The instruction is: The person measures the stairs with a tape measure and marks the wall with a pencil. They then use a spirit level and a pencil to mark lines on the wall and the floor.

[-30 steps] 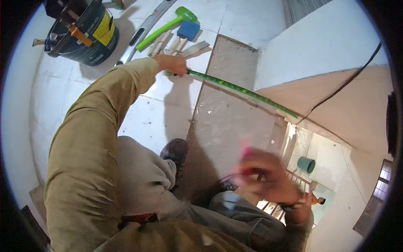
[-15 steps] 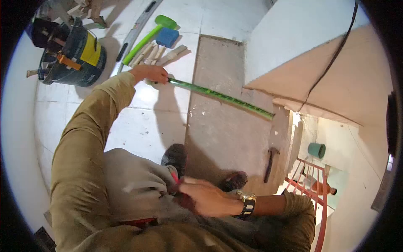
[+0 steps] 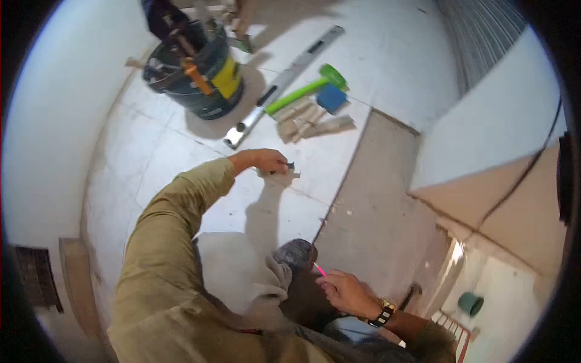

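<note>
My left hand (image 3: 270, 161) is closed over the white tiles, with the dark end of a tape measure (image 3: 291, 166) poking out at the fingertips. Most of its case is hidden in the palm, and no long green blade shows. Low in the view, my right hand (image 3: 350, 294), with a watch (image 3: 384, 313) on the wrist, pinches a thin pink pencil-like stick (image 3: 320, 270) with a pale tip. Just beyond the left hand lie wooden pieces (image 3: 311, 124), a blue block (image 3: 331, 97), a green mallet (image 3: 302, 97) and a long silver spirit level (image 3: 284, 81).
A dark bucket of tools (image 3: 209, 106) stands at the upper left. Bare concrete (image 3: 381, 206) borders the tiles (image 3: 175, 175) on the right, below a white wall block (image 3: 478, 127). A hammer-like tool (image 3: 411, 296), red railing (image 3: 457, 333) and green bucket (image 3: 470, 304) are at lower right.
The green tape blade, stretched over the concrete before, is drawn back in. My view has turned, so things sit farther right. My right hand, with the pink stick, has moved out from my lap.
</note>
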`<action>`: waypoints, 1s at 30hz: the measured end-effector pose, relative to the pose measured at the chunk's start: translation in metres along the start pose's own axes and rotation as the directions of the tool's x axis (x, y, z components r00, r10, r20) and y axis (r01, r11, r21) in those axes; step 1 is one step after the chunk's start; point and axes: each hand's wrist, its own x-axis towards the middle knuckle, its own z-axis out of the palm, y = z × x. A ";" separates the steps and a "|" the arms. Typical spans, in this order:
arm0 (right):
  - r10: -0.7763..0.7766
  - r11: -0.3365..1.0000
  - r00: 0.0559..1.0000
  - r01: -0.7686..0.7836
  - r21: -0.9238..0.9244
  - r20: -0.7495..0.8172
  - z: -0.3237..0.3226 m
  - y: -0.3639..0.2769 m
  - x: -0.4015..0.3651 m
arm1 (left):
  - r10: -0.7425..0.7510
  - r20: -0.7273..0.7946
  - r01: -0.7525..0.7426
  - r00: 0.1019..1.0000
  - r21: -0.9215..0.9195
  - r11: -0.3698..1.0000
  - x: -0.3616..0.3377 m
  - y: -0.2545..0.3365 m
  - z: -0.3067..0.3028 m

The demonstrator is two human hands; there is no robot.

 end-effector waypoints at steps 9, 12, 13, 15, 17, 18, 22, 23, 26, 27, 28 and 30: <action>-0.076 0.997 0.994 0.077 -0.018 0.079 -0.014 0.016 0.033 | -0.352 -0.629 0.495 0.694 0.062 0.866 -0.027 -0.026 0.043; -0.085 0.995 0.994 0.088 -0.048 0.066 -0.023 0.018 0.031 | -0.121 -0.872 0.226 0.474 -0.012 0.974 -0.057 0.013 -0.007; -0.082 0.994 0.996 0.085 -0.069 0.044 -0.029 0.012 0.026 | 0.040 -0.969 0.171 0.243 0.084 0.982 -0.075 0.026 -0.033; -0.024 0.999 1.000 0.024 -0.049 0.009 -0.034 0.016 0.019 | 0.252 -0.935 0.133 -0.250 0.224 0.965 -0.124 0.049 -0.087; 0.088 0.996 0.996 -0.087 0.020 -0.011 -0.035 0.033 0.008 | 0.247 -0.806 0.096 -0.538 0.233 0.968 -0.171 0.058 -0.137; 0.103 0.994 0.995 -0.102 0.030 -0.018 -0.035 0.039 0.004 | 0.293 -0.757 0.244 -0.584 0.180 0.953 -0.192 0.039 -0.162; 0.108 0.994 0.993 -0.109 -0.025 -0.049 -0.047 0.052 -0.011 | -0.106 -0.989 0.284 -0.099 -0.130 0.950 -0.227 -0.037 -0.245; 0.094 0.994 0.994 -0.097 -0.058 -0.054 -0.050 0.054 -0.014 | -0.163 -0.974 0.425 0.155 -0.083 0.901 -0.226 -0.053 -0.261; 0.145 0.973 0.977 -0.170 -0.158 -0.159 -0.059 0.062 -0.029 | -0.321 -0.752 0.651 0.575 0.182 0.737 -0.226 -0.096 -0.292; 0.184 0.966 0.964 -0.213 -0.146 -0.190 -0.061 0.069 -0.036 | -0.333 -0.737 0.680 0.588 0.226 0.698 -0.226 -0.108 -0.297; 0.228 0.957 0.948 -0.261 -0.129 -0.222 -0.062 0.076 -0.045 | -0.337 -0.741 0.703 0.582 0.250 0.666 -0.226 -0.120 -0.298; 0.206 0.949 0.935 -0.263 -0.174 -0.290 -0.067 0.090 -0.066 | -0.307 -0.787 0.739 0.535 0.258 0.623 -0.219 -0.146 -0.298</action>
